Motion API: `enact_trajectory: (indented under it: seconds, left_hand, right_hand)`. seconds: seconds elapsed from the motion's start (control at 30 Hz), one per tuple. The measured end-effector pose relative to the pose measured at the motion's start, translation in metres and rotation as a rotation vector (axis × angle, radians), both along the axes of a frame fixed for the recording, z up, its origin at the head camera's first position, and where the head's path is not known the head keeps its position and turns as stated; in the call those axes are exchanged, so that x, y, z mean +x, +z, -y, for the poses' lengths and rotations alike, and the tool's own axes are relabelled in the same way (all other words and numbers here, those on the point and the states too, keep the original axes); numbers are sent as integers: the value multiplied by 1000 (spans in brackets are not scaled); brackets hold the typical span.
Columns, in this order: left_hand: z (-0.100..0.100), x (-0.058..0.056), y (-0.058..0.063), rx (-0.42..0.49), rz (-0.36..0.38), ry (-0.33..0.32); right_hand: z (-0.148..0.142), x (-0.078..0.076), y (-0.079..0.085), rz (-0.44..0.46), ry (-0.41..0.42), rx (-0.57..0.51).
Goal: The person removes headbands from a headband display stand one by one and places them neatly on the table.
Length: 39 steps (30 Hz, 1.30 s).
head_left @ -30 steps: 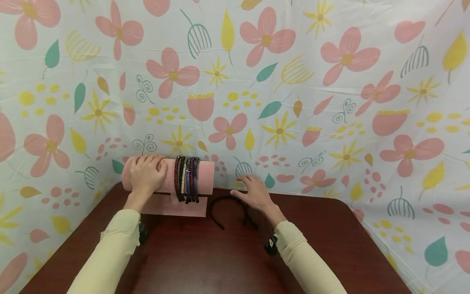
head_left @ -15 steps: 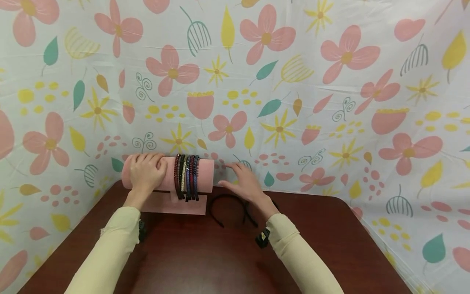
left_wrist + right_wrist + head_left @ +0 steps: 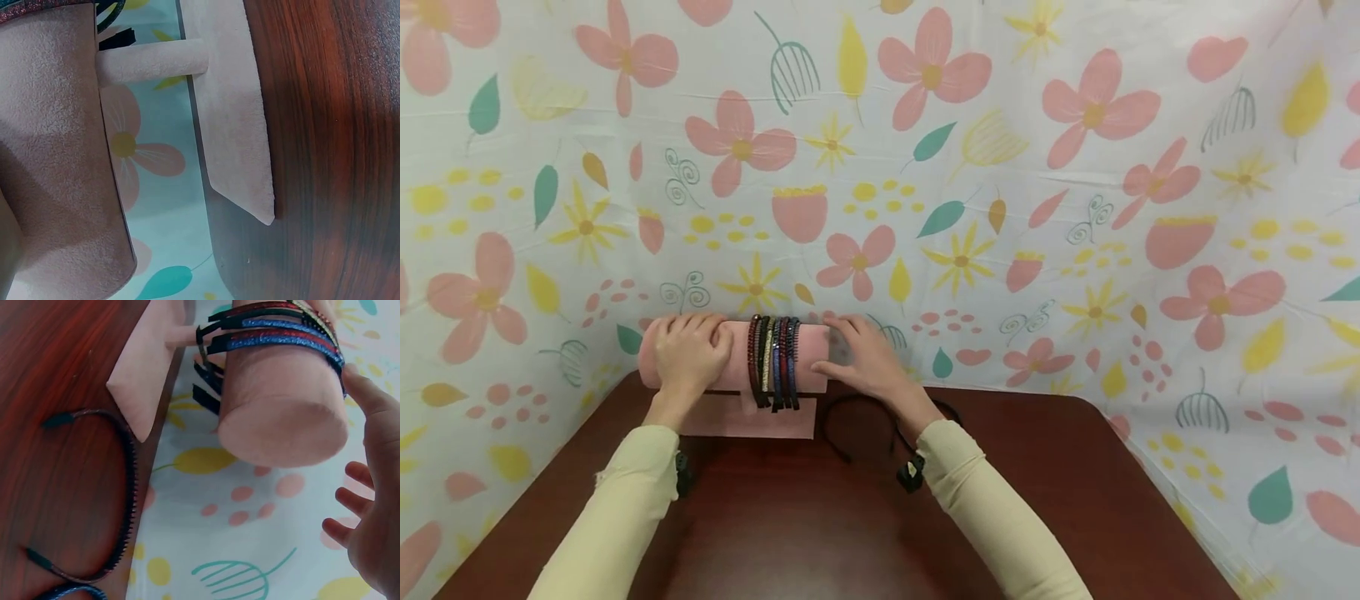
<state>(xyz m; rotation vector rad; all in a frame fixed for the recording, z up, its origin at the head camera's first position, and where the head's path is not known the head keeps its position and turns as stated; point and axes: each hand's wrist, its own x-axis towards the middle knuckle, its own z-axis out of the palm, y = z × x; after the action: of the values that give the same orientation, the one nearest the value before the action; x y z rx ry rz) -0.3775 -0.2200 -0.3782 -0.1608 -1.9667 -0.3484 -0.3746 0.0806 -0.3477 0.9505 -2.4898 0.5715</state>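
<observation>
A pink plush headband stand (image 3: 812, 358), a roll on a post and flat base (image 3: 760, 421), stands at the table's back edge. Several glittery headbands (image 3: 775, 358) in red, black, gold and blue circle its right half. My left hand (image 3: 688, 354) grips the roll's left end from above, fingers over the top. My right hand (image 3: 872, 358) is at the roll's right end with its fingers spread, holding nothing. In the right wrist view, one fingertip (image 3: 356, 378) is right at the outermost blue headband (image 3: 281, 340).
On the wooden table (image 3: 820, 517), right of the base, lies a dark toothed headband (image 3: 132, 481), with a blue headband (image 3: 72, 590) beside it. Partly, my right forearm covers them in the head view. A floral cloth (image 3: 880, 167) hangs behind the table.
My right hand has moved left from above the loose headbands to the roll's right end. My left hand keeps its place on the roll. The head view has shifted slightly.
</observation>
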Motion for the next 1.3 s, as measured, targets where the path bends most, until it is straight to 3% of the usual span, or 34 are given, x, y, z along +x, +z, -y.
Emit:
enact_trajectory:
  seconds: [0.53, 1.3]
  left_hand:
    - [2, -6, -4, -1, -33, 0]
    - [2, -7, -3, 17, -21, -20]
  right_hand:
    - [18, -14, 4, 41, -6, 69]
    - [38, -34, 4, 123, 69, 174]
